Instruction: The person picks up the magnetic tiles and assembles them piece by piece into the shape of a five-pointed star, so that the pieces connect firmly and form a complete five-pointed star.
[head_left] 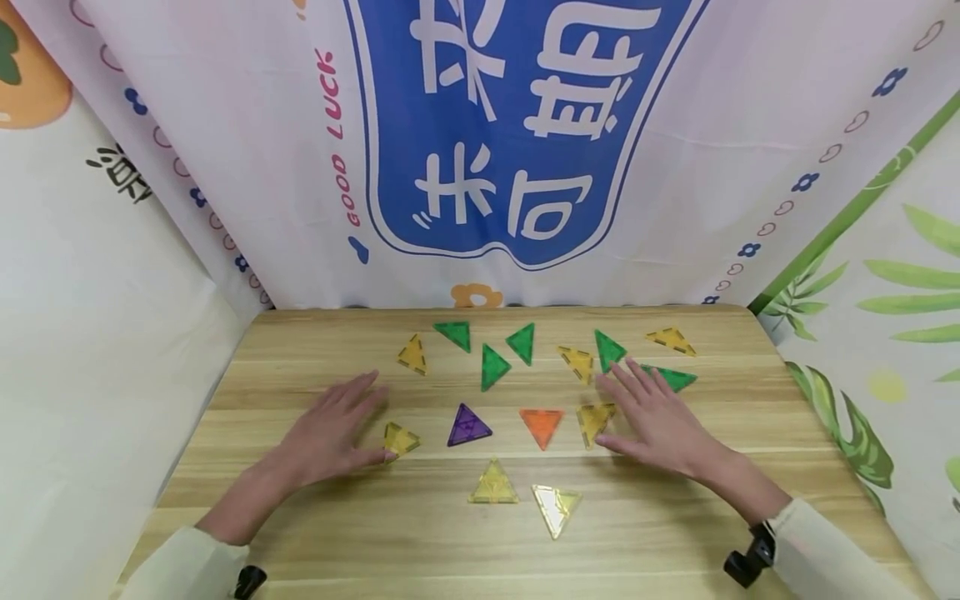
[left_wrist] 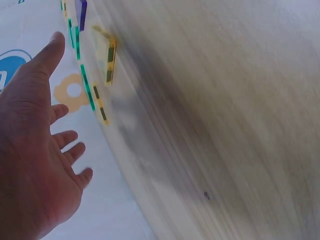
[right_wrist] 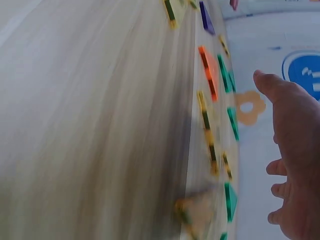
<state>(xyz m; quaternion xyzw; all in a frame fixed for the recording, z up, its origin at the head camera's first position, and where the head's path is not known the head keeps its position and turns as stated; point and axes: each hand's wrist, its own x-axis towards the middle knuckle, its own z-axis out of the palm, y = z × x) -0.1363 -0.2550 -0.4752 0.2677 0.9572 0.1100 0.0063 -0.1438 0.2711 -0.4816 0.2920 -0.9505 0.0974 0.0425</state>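
Observation:
My left hand (head_left: pixel 330 437) is spread over the left part of the table, palm down and holding nothing. Its thumb tip overlaps a yellow triangular magnetic tile (head_left: pixel 402 440) in the head view. On the other side, my right hand (head_left: pixel 663 425) also has its fingers spread and is empty. Close to its thumb lies another yellow tile (head_left: pixel 594 423), and its fingertips partly cover a green tile (head_left: pixel 675 379). Between the hands are a purple tile (head_left: pixel 468 427) and an orange tile (head_left: pixel 542 427). Both wrist views show the hands with loosely extended fingers (left_wrist: pixel 67 142).
Nearer me lie two pale yellow tiles, one upright-pointing (head_left: pixel 493 485) and one glinting (head_left: pixel 555 507). Several green tiles (head_left: pixel 492 367) and yellow tiles (head_left: pixel 414 356) are scattered toward the back of the wooden table (head_left: pixel 360 542). A printed curtain (head_left: pixel 300 208) hangs behind its far edge.

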